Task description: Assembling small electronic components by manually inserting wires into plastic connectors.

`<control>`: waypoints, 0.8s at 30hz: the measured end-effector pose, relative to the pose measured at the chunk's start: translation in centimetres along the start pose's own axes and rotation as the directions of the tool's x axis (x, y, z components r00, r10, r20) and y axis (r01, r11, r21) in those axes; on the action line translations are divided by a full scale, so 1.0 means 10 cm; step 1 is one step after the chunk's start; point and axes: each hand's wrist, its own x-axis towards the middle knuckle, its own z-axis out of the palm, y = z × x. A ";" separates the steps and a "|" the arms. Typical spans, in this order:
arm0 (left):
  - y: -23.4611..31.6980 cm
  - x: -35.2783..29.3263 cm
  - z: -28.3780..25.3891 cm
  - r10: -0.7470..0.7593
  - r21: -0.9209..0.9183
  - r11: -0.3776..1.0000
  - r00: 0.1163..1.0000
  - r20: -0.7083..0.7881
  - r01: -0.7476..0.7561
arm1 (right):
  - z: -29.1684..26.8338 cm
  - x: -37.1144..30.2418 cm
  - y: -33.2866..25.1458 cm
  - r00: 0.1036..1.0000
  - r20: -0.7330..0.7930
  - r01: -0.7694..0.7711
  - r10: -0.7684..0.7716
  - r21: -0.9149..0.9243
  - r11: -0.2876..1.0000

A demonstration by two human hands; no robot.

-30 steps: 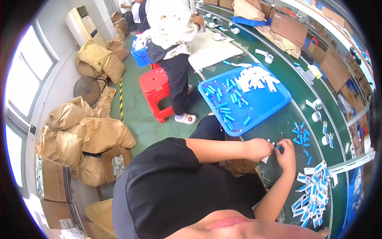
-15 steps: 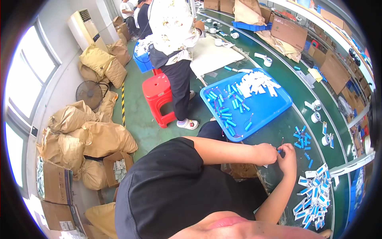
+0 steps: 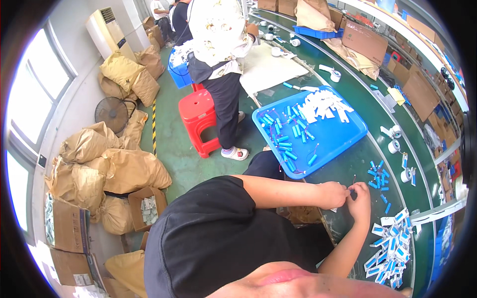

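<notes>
Left hand (image 3: 332, 194) nearer right hand (image 3: 359, 196), carton (image 3: 366, 43) print illegible

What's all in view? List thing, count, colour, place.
Tray: 1, blue, on bench
Bench: 1, green, centre to right
Cylinders: many, blue, in and beside tray
Flat pieces: many, white, heaped in tray
Assembled pieces: many, white and blue, piled at lower right
Round parts: several, white, along bench
Sheet: 1, off-white, beyond tray
Stool: at least 1, red, floor
Bin: at least 1, blue, beyond stool
Fan: 1, dark, by sacks
Sacks: many, tan and yellow, left
Boxes: several, brown, left and right
People: at least 3, white and dark clothes, top
Left hand: 1, bare, above bench
Right hand: 1, bare, fingertips meeting left hand's
</notes>
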 end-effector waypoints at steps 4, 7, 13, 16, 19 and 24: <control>-0.04 -0.04 0.04 -0.035 -0.098 0.995 0.998 -0.057 0.029 | 0.02 0.02 0.00 1.000 0.003 0.004 -0.004 0.023 1.000; -0.03 -0.05 0.00 -0.046 -0.153 0.988 0.997 -0.058 0.036 | 0.01 -0.01 0.01 1.000 0.000 -0.009 0.009 0.020 1.000; -0.05 -0.04 0.05 -0.089 -0.133 0.987 0.996 0.003 0.088 | 0.00 0.01 -0.03 1.000 0.011 -0.003 0.003 0.015 1.000; 0.01 -0.04 0.10 -0.060 -0.012 0.998 0.997 -0.052 0.059 | 0.01 0.02 -0.02 1.000 0.010 -0.007 0.007 0.017 1.000; 0.03 -0.04 0.14 -0.061 0.078 0.994 0.989 -0.132 0.072 | 0.02 0.02 0.00 1.000 -0.003 -0.006 0.006 0.024 1.000; 0.02 -0.08 -0.02 -0.046 -0.057 0.997 0.999 -0.018 0.045 | -0.01 0.00 -0.04 0.999 0.022 -0.034 0.033 0.017 0.999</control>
